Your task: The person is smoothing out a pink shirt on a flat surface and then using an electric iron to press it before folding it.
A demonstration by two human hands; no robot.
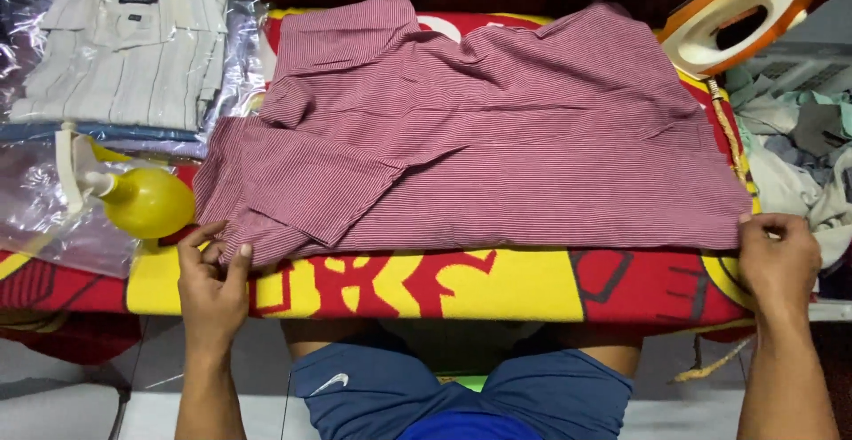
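A home ironing corner: a padded board under a red and yellow printed cover [524,285], an orange and cream electric iron [741,14], a yellow plastic spray bottle [142,200], folded shirts in clear plastic bags [124,49], and a heap of loose laundry [799,151].

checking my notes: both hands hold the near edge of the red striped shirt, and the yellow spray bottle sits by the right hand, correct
Not quite. The head view shows the spray bottle by the left hand, not the right hand. The rest stands: both hands hold the near edge of the red striped shirt.
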